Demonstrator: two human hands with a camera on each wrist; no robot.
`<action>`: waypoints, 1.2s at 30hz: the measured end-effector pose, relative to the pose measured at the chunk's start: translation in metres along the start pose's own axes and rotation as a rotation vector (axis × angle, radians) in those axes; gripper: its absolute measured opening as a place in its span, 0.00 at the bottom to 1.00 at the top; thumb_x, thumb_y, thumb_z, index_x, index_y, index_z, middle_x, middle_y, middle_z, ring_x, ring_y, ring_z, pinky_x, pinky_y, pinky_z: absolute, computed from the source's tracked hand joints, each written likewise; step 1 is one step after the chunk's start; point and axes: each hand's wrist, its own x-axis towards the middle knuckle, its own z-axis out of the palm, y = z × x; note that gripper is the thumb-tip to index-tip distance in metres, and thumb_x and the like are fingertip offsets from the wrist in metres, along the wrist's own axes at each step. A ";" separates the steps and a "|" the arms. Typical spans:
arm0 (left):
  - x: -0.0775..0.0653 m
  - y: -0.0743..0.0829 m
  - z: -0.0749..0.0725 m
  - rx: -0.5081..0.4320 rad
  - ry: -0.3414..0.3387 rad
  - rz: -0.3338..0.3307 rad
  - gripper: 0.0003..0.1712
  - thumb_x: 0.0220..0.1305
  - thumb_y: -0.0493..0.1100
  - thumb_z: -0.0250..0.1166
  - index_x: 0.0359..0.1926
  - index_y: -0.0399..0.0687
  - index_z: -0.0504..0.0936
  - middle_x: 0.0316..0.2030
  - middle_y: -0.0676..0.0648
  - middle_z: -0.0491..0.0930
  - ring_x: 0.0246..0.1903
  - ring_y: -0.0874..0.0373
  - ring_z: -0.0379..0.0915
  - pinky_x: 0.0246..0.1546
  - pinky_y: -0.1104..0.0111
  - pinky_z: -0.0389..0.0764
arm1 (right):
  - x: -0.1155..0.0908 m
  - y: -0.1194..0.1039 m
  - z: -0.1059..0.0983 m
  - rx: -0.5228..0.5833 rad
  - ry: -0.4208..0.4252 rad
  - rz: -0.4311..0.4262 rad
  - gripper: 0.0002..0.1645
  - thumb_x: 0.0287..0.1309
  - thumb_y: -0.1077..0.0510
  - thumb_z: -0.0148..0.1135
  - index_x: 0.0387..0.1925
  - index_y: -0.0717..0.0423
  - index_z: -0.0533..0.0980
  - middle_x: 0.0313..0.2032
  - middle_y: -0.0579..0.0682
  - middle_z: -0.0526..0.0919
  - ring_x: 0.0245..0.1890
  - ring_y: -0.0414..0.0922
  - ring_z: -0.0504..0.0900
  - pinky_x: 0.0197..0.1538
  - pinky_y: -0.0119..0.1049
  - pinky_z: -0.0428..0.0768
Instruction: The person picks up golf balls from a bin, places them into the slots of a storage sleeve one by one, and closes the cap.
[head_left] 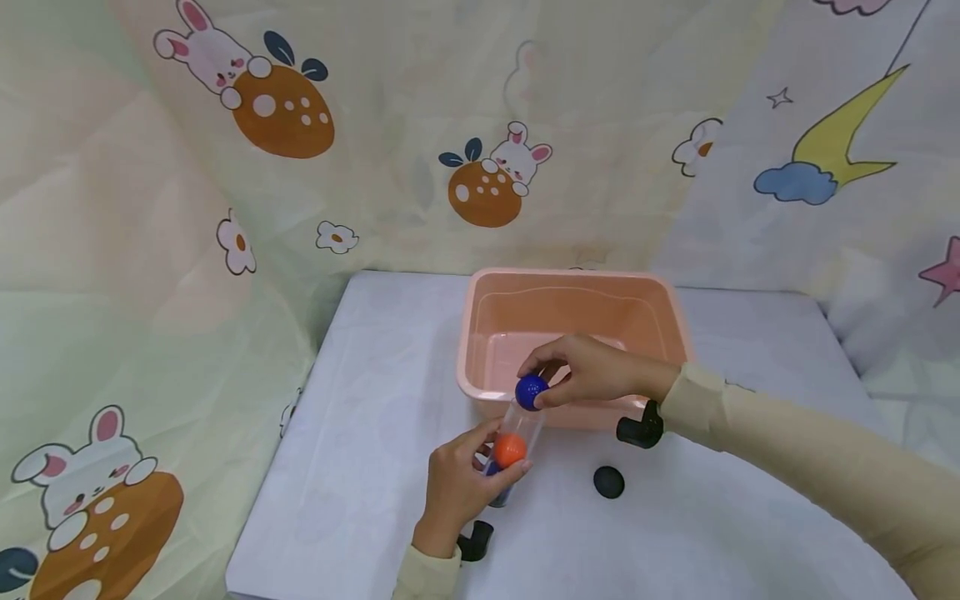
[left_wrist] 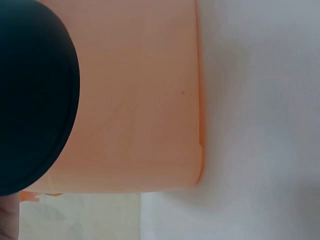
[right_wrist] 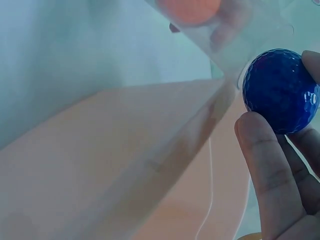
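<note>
My left hand (head_left: 461, 483) grips a clear tube (head_left: 528, 421) that tilts in front of the bin. Inside the tube sits an orange ball (head_left: 510, 450), with a blue ball (head_left: 492, 468) below it, partly behind the fingers. My right hand (head_left: 592, 371) pinches a blue golf ball (head_left: 531, 392) at the tube's upper mouth. Up close in the right wrist view, this dimpled golf ball (right_wrist: 280, 92) is at the rim, held between fingertips. The tube's dark round end (left_wrist: 35, 100) fills the left side of the left wrist view.
A pink plastic bin (head_left: 480, 333) stands at the back of the white table (head_left: 360, 467), behind both hands. On the tabletop, right of the tube, lies a black disc (head_left: 609, 482). Printed cloth (head_left: 390, 108) hangs behind and to the left.
</note>
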 end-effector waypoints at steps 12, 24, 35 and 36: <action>0.002 0.006 0.001 -0.012 0.004 0.026 0.33 0.49 0.51 0.89 0.55 0.44 0.90 0.37 0.51 0.92 0.29 0.62 0.84 0.27 0.77 0.82 | -0.010 0.001 0.011 0.011 -0.006 -0.048 0.20 0.64 0.63 0.77 0.57 0.63 0.85 0.50 0.50 0.89 0.50 0.46 0.88 0.53 0.40 0.90; 0.003 0.012 0.006 -0.045 -0.021 0.028 0.31 0.51 0.50 0.88 0.55 0.43 0.89 0.37 0.51 0.92 0.30 0.63 0.85 0.28 0.78 0.83 | -0.025 0.007 0.012 0.083 0.040 -0.075 0.22 0.65 0.65 0.75 0.58 0.66 0.83 0.54 0.58 0.88 0.52 0.50 0.88 0.55 0.40 0.89; -0.001 0.014 0.015 -0.109 -0.079 -0.018 0.29 0.54 0.48 0.87 0.54 0.45 0.86 0.40 0.50 0.91 0.36 0.61 0.88 0.34 0.75 0.87 | -0.055 0.024 0.043 0.123 0.343 -0.091 0.21 0.68 0.66 0.73 0.59 0.69 0.82 0.56 0.64 0.87 0.55 0.56 0.89 0.56 0.42 0.88; -0.001 0.014 0.016 -0.119 -0.086 -0.024 0.29 0.54 0.48 0.87 0.54 0.45 0.86 0.40 0.50 0.91 0.36 0.60 0.88 0.34 0.75 0.87 | -0.059 0.027 0.047 0.114 0.387 -0.101 0.20 0.67 0.67 0.73 0.59 0.69 0.83 0.55 0.63 0.88 0.54 0.55 0.89 0.56 0.41 0.88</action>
